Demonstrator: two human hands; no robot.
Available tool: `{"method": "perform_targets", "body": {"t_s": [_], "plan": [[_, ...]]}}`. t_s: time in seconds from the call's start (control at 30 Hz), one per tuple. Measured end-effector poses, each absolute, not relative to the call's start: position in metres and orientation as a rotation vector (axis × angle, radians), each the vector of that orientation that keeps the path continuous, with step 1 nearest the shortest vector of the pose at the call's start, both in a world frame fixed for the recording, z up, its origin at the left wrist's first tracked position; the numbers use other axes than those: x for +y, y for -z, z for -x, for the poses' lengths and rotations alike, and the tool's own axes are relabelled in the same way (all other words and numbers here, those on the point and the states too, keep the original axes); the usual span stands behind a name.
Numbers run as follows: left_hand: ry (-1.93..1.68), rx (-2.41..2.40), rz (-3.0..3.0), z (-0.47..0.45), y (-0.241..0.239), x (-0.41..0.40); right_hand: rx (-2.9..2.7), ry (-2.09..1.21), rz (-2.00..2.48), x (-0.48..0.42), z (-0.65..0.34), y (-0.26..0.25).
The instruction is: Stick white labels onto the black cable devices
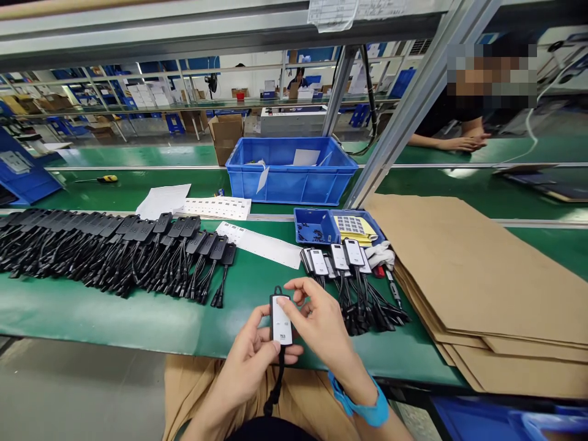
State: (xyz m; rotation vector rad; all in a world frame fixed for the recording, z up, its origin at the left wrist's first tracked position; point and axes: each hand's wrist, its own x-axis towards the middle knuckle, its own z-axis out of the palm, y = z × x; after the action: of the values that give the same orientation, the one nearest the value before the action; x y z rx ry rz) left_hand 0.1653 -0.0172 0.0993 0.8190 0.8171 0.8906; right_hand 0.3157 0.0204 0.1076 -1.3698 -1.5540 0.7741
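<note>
Over the front edge of the green bench, my left hand (257, 346) is closed around a small black electronic module (282, 321) with a white face panel. A loop sticks out at its top, and a black cable hangs from its bottom toward my lap. My right hand (319, 315) lays its thumb on the upper part of the white panel. Its index finger is apart from the thumb, near the loop, and the other fingers are loosely curled. Ahead and right lies a group of similar white-faced modules (340, 257) with black cables.
Long rows of black modules with cables (138, 229) cover the left bench. A white strip sheet (261, 244), a small blue tray (316, 226) and a blue bin (289, 180) lie ahead. Cardboard sheets (496, 269) are stacked right, beside a slanted metal post (413, 110). A person sits beyond.
</note>
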Motion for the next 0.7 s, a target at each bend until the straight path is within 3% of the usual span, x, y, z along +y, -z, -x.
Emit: {"method": "perform_targets", "body": {"t_s": [0.37,0.57,0.7], "plan": [[-0.918,0.761,-0.637,-0.169,-0.085,-0.010,-1.608,-1.116,1.359,0.015,-0.317,-0.086],[-0.991,0.802,-0.579,-0.170,-0.090,-0.009,-1.570,-1.519,1.180,0.000,-0.320,-0.078],[-0.974,0.819,-0.600,-0.167,-0.092,-0.007,-1.551,-1.549,1.078,-0.001,-0.321,-0.072]]}}
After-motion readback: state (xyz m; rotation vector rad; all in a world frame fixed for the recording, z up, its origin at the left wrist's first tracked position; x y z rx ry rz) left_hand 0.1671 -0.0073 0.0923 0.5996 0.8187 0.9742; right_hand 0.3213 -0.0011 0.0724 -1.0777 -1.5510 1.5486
